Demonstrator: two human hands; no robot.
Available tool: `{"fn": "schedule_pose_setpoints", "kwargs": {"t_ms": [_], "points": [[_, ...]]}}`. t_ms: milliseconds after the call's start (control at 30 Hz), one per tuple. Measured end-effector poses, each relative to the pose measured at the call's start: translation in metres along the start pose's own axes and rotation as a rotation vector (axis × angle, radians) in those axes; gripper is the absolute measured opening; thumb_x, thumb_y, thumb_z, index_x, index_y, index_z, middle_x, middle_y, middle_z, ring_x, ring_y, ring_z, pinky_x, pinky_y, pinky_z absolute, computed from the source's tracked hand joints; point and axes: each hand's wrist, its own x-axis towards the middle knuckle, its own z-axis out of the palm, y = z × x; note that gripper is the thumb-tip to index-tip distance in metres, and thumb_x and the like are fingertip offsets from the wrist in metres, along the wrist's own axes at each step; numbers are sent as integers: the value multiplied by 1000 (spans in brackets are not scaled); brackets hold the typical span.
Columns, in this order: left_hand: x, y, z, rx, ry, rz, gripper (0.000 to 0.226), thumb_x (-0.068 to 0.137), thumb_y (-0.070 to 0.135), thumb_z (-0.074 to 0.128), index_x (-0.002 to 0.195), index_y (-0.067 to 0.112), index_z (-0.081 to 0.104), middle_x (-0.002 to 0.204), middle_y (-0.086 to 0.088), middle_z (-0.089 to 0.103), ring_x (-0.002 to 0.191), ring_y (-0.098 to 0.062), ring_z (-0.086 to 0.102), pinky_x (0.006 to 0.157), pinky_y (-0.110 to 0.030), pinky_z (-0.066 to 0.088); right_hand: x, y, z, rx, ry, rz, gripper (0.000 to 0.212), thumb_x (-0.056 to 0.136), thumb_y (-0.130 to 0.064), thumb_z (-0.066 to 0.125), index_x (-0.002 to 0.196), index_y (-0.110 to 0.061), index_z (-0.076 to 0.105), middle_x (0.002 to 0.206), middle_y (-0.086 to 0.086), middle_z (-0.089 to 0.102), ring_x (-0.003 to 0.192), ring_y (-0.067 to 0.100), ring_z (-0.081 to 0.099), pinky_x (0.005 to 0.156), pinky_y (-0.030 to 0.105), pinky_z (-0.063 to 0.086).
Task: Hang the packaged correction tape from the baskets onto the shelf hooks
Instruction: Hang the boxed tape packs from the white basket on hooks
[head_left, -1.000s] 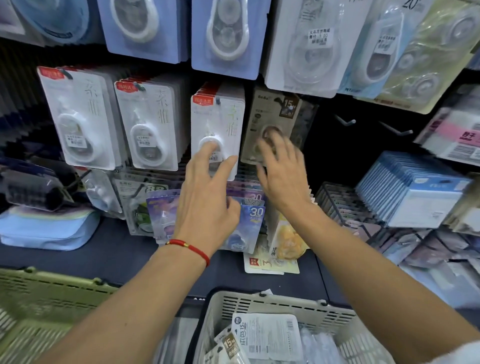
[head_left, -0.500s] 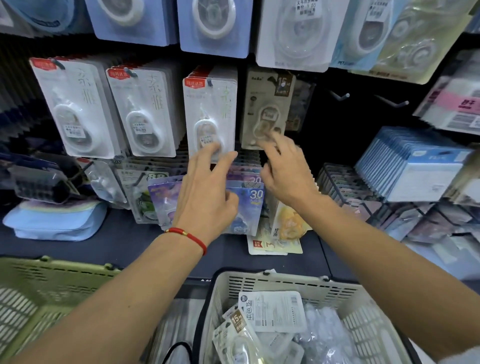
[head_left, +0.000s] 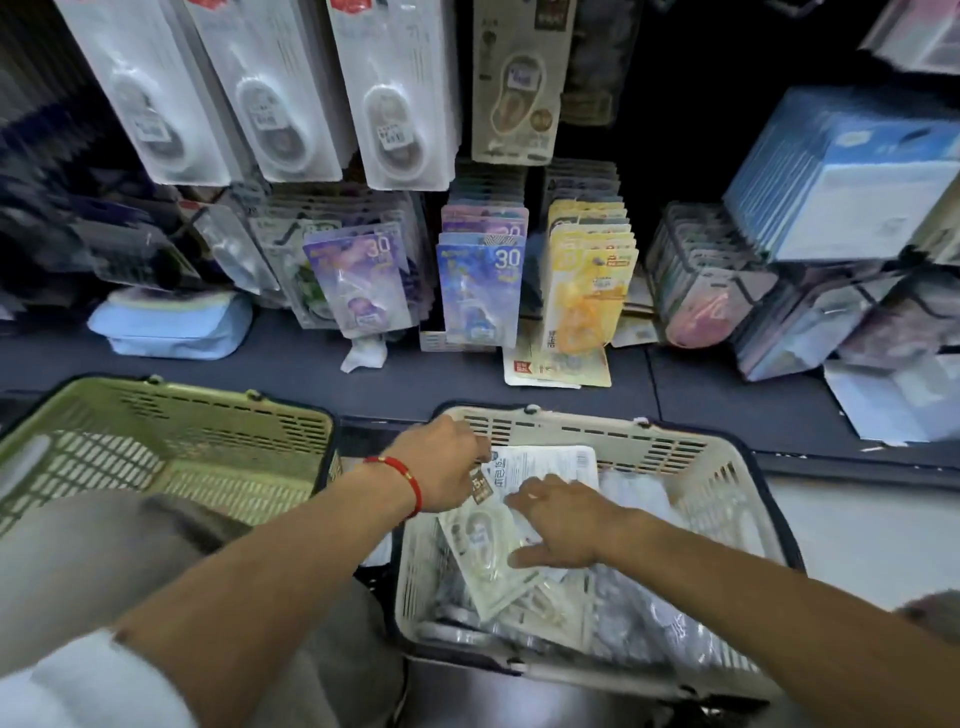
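A person is leaning over a white basket (head_left: 727, 483) sitting on the floor below a shop shelf (head_left: 311, 369), with both bare arms reaching down into it. The basket is holding a loose pile of packaged correction tape. The left hand (head_left: 441, 465), with a red cord (head_left: 402, 475) around its wrist, is sitting at the basket's far left corner with its fingers curled down at the top edge of a pack (head_left: 485, 545) lying tilted on the pile; whether it is actually gripping the pack cannot be told. The right hand (head_left: 563, 522) is lying nearly flat, fingers spread and fairly straight, resting on the same pack and holding nothing. A white-backed pack (head_left: 545, 465) is lying just behind both hands. A green basket (head_left: 171, 410) is sitting beside the white one, to its left. Above the shelf, rows of white tape packs (head_left: 280, 93) and one beige pack (head_left: 514, 88) are hanging from hooks, with colourful packs (head_left: 480, 291) standing upright beneath them.
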Motion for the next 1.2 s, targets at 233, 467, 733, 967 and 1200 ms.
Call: {"fn": "schedule_pose_setpoints", "kwargs": {"t_ms": [233, 467, 733, 967, 1200], "points": [[-14, 13, 50, -238, 82, -247, 40, 93, 21, 66, 131, 32, 65, 137, -3, 63, 126, -23, 59, 102, -37, 50, 14, -59, 48, 385, 239, 203, 100, 97, -41, 72, 164, 0, 10, 148, 18, 42, 137, 37, 43, 114, 46, 37], [-9, 12, 41, -736, 458, -565, 68, 91, 20, 74, 152, 13, 46, 148, -16, 48, 137, -34, 48, 115, -38, 37, -14, -10, 21, 1249, 398, 293, 27, 102, -7, 59, 128, -11, 64, 114, 8, 73, 98, 24, 71, 78, 35, 62], [-7, 37, 41, -1811, 253, -456, 30, 101, 10, 67, 131, 14, 65, 126, -11, 74, 107, -29, 75, 80, -42, 64, -16, 12, 5, 1595, 578, 75, 26, 108, -31, 57, 123, -17, 73, 118, 5, 77, 114, 27, 72, 95, 40, 59], [-13, 7, 41, -1747, 560, -753, 25, 100, 5, 60, 122, 19, 59, 124, -9, 70, 110, -34, 69, 93, -55, 59, 10, 42, 73, 164, 313, 210, 63, 109, -27, 51, 166, -20, 24, 173, 7, 25, 158, 27, 25, 128, 41, 22], [-9, 7, 46, -1783, 668, -796, 25, 101, 10, 58, 123, 21, 60, 115, -3, 71, 94, -27, 71, 65, -37, 57, -7, 43, 48, 220, 788, 296, 41, 92, 4, 62, 129, -14, 64, 116, 8, 73, 101, 30, 69, 79, 40, 54]]}}
